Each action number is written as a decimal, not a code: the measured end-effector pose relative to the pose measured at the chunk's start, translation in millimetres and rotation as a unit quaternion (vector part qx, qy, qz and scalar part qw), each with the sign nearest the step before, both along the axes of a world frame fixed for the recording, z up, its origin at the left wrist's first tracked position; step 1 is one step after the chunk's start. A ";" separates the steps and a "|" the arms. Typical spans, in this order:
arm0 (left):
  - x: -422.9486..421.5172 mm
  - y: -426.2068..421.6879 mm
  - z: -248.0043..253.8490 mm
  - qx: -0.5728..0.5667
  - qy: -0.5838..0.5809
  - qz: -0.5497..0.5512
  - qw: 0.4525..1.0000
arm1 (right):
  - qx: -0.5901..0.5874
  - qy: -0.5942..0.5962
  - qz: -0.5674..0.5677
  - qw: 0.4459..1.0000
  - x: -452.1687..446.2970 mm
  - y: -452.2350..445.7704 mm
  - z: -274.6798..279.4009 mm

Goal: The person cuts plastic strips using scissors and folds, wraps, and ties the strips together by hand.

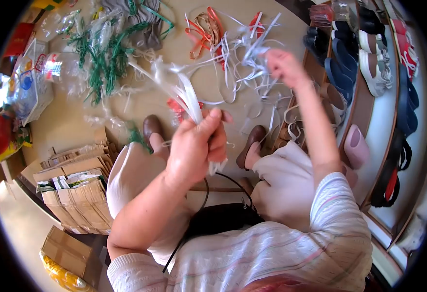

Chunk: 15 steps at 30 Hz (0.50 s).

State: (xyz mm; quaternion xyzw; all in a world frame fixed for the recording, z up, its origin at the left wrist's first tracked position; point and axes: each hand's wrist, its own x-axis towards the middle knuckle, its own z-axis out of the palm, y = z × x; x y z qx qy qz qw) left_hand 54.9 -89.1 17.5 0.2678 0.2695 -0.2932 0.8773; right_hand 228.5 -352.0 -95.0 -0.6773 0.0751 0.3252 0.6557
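My left hand is closed in a fist around a bundle of flat white plastic strips. Their loose ends fan out above the thumb, and a short tail shows below the fist. Off to the right, my right hand reaches over a tangled pile of white plastic strips on the floor. Motion smears its bent fingers beside the pile, so a grip on any strip cannot be made out. Orange-red strips lie against the pile's left side.
Green stringy strands and a clear plastic bottle lie at the upper left. Flattened cardboard stands by my left leg. A shoe rack with several shoes runs along the right. My brown shoes rest on the floor.
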 end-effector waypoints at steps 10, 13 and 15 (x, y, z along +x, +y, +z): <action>-5.1 3.8 10.9 0.072 -0.114 0.050 0.990 | 0.056 -0.273 0.092 0.956 -17.0 4.0 253.8; -2.6 8.8 17.7 0.049 -0.158 0.049 0.985 | -0.093 -0.259 0.067 0.959 -37.3 16.5 254.2; -3.7 11.0 17.9 0.043 -0.199 0.063 0.977 | -0.021 -0.240 0.084 0.967 -58.8 29.2 264.9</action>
